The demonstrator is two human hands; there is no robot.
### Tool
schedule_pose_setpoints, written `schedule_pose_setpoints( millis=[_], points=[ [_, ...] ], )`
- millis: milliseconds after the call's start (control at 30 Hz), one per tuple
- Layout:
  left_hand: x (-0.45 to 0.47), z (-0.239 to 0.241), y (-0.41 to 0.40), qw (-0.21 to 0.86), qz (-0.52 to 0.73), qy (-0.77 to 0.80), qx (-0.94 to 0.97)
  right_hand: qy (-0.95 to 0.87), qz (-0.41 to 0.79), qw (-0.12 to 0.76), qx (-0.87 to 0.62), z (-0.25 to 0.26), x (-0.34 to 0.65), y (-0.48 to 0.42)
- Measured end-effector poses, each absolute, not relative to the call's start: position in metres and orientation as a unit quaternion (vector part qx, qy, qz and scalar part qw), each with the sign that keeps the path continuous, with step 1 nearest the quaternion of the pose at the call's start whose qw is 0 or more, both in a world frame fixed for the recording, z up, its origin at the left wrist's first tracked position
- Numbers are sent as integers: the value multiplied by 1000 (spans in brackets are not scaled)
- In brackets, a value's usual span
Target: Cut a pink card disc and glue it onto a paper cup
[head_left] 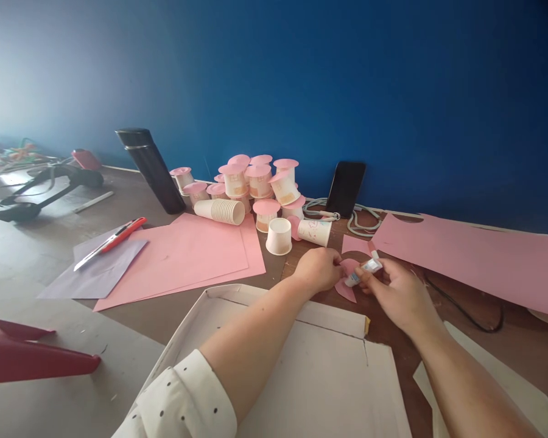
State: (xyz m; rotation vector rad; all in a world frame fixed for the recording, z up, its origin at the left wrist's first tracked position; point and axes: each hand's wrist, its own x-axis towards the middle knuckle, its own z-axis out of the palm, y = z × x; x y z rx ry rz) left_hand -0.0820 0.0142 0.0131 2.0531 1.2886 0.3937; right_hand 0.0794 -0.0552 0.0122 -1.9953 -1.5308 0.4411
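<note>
My right hand [399, 295] is closed around a small white glue stick [364, 272], its tip against a cut pink paper piece [346, 293] on the brown table. My left hand [318, 269] has its fingers drawn together at the left edge of that same piece; the fingertips are partly hidden. A white paper cup [279, 236] stands upright just beyond my left hand. Behind it, another paper cup with drawings [315, 232] lies on its side, a pink paper disc [295, 228] at its base.
Pink-topped paper cups [259, 180] are piled by the blue wall, with a nested cup stack [219, 211] lying before them. Around are a black flask [153, 170], phone [346, 188], utility knife [112, 242], pink sheets [187, 252] and a white cardboard tray [319, 371] under my left forearm.
</note>
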Motion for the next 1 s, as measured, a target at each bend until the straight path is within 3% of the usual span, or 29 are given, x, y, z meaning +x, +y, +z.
schedule_pose_setpoints(
  millis=[1000],
  points=[
    [-81, 8, 16, 347, 163, 489, 783, -619, 193, 210, -732, 22, 83, -66]
  ],
)
